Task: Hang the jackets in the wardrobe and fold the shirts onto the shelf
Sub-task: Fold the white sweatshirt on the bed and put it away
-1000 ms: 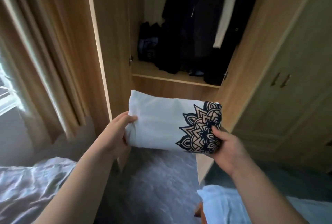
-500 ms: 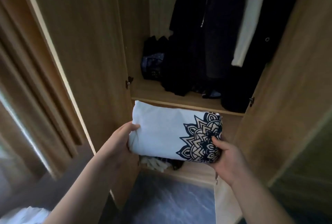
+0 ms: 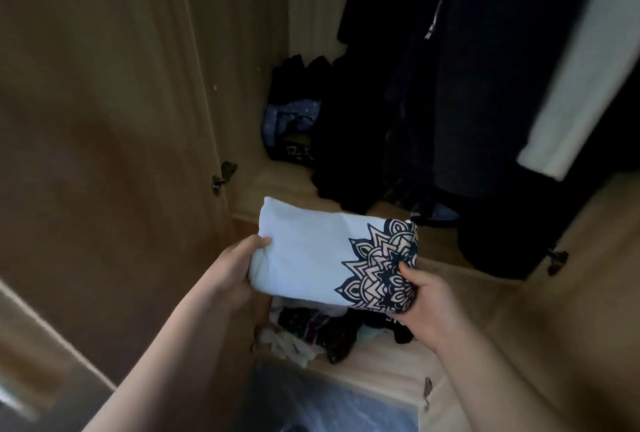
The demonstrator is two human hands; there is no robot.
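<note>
Closed in on the wardrobe (image 3: 104,154) over the last sec: bed & curtain gone from view, interior now fills it. Shirt (image 3: 311,258) unchanged, folded, white w/ dark mandala print, held level in front of the shelf (image 3: 277,185) edge, not yet resting on it. My left hand (image 3: 235,268) grips the plain end, thumb on top; my right hand (image 3: 426,296) grips the printed end, fingers (image 3: 408,270) curled over it. Jackets (image 3: 485,85) hang above the shelf, hems touching it. Loose clothes (image 3: 311,331) lie in the lower compartment. Judgement: shirt ready to be set down; bare shelf left of the hems looks like the spot.
</note>
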